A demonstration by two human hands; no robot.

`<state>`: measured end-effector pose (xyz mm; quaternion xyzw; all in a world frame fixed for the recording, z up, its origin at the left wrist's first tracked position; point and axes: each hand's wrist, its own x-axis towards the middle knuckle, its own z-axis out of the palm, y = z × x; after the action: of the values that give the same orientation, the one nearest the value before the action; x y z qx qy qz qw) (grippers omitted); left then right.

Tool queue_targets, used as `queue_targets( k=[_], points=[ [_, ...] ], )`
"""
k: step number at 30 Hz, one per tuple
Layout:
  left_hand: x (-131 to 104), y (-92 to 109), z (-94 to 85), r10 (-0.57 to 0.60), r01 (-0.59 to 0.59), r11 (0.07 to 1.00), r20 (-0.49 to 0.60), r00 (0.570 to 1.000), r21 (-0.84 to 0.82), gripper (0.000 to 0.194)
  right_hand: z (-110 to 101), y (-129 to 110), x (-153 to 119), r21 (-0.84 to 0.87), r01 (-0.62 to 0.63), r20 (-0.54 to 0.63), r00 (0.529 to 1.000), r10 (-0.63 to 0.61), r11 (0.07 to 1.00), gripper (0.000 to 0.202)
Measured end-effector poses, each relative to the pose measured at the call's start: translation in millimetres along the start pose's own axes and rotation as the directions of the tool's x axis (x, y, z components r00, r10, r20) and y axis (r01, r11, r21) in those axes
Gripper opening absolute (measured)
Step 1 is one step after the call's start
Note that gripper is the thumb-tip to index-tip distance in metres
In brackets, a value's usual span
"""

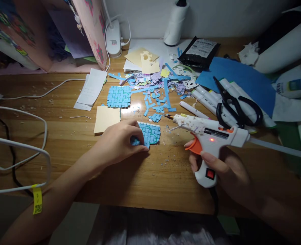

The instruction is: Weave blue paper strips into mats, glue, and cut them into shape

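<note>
My left hand (123, 137) pinches the left part of a woven blue paper piece (152, 132) on the wooden table, thumb and fingers closed on its edge. Green lines show on that piece. In my right hand (224, 166) is a white hot glue gun (198, 127) with an orange trigger, a lit red light and its nozzle pointing left. A clear glue stick sticks out of its back. Just behind my left hand lies a cream paper square (107, 119), and farther back a second woven blue piece (119, 96).
Blue and purple paper scraps (155, 80) spread behind the pieces. Black scissors (233, 102) lie on white markers (206, 100) at the right. White paper strips (90, 89) are at the left, near white cables (47, 156). A black package (198, 51) stands farther back.
</note>
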<state>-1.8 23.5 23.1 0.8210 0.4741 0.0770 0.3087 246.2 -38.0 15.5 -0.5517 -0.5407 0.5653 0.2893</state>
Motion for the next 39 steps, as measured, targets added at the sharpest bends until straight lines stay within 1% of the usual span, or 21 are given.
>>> queue_targets(
  k=[4,6,8,10,11,14,16,18,20,22,24,25,27,29,31,33,35,37,38,39],
  points=[
    [-2,1,-1.4,0.043,-0.046,0.993,0.034,0.999,0.106,0.015,0,-2,-1,0.023,0.002,-0.001,1.000,-0.002,1.000,0.043],
    [-2,2,-2.6,0.087,-0.094,0.984,0.055,0.995,0.152,0.011,-1,-2,-1,0.034,0.007,0.005,1.000,-0.007,0.999,0.043],
    [-3,3,-4.7,0.137,-0.150,0.973,0.082,0.987,0.178,0.013,-1,-2,-1,0.043,0.005,0.009,1.000,-0.005,0.999,0.043],
    [-4,2,-7.0,0.147,-0.161,0.969,0.085,0.985,0.190,0.022,-1,-1,-2,0.048,0.000,-0.012,1.000,0.000,0.999,0.044],
    [-4,1,-7.9,0.134,-0.144,0.971,0.064,0.989,0.193,0.029,0,-1,-2,0.054,-0.001,-0.036,0.999,0.003,0.999,0.044],
    [-1,-7,-7.6,0.096,-0.086,0.979,-0.048,0.994,0.185,0.050,1,-1,-2,0.088,-0.004,-0.127,0.992,0.015,0.996,0.034],
    [3,-14,-5.6,0.104,-0.088,0.982,-0.094,0.990,0.167,0.064,1,-1,-3,0.125,-0.007,-0.170,0.985,0.029,0.992,0.030],
    [8,-19,-3.5,0.118,-0.106,0.985,-0.086,0.989,0.133,0.067,0,0,-4,0.158,-0.008,-0.187,0.982,0.037,0.987,0.031],
    [11,-21,-2.5,0.124,-0.118,0.990,-0.079,0.989,0.076,0.059,0,1,-5,0.173,-0.010,-0.194,0.980,0.044,0.985,0.033],
    [11,-21,-2.8,0.105,-0.107,0.994,-0.083,0.991,-0.020,0.041,-1,2,-5,0.182,-0.009,-0.197,0.979,0.046,0.983,0.033],
    [11,-19,-4.0,0.020,-0.034,0.989,-0.096,0.995,-0.144,0.021,-1,3,-5,0.202,0.006,-0.208,0.978,0.037,0.979,0.032],
    [10,-18,-4.7,-0.039,0.016,0.975,-0.100,0.994,-0.221,0.019,-1,3,-5,0.214,0.017,-0.219,0.975,0.031,0.977,0.031],
    [10,-16,-6.5,-0.156,0.103,0.904,-0.098,0.983,-0.414,0.022,-1,1,-6,0.231,0.033,-0.247,0.969,0.025,0.972,0.030],
    [11,-15,-8.3,-0.256,0.158,0.787,-0.083,0.963,-0.596,0.025,-1,-2,-5,0.236,0.055,-0.264,0.964,0.010,0.970,0.027],
    [12,-14,-9.8,-0.344,0.191,0.685,-0.082,0.935,-0.703,0.029,-1,-6,-4,0.226,0.082,-0.286,0.958,-0.015,0.971,0.024],
    [14,-13,-10.6,-0.402,0.199,0.624,-0.092,0.911,-0.756,0.033,-2,-9,-2,0.193,0.092,-0.308,0.951,-0.029,0.977,0.022],
    [15,-12,-10.3,-0.409,0.181,0.579,-0.091,0.908,-0.795,0.042,-3,-10,-1,0.171,0.065,-0.315,0.949,-0.008,0.983,0.022],
    [15,-11,-9.2,-0.370,0.163,0.555,-0.066,0.927,-0.816,0.046,-3,-9,0,0.200,0.051,-0.310,0.951,0.013,0.978,0.024],
    [14,-10,-8.5,-0.336,0.146,0.553,-0.059,0.940,-0.820,0.044,-3,-8,0,0.229,0.050,-0.312,0.950,0.024,0.972,0.025],
    [13,-9,-7.7,-0.298,0.117,0.558,-0.067,0.952,-0.822,0.037,-4,-7,0,0.254,0.050,-0.316,0.948,0.034,0.966,0.026]
  ],
)
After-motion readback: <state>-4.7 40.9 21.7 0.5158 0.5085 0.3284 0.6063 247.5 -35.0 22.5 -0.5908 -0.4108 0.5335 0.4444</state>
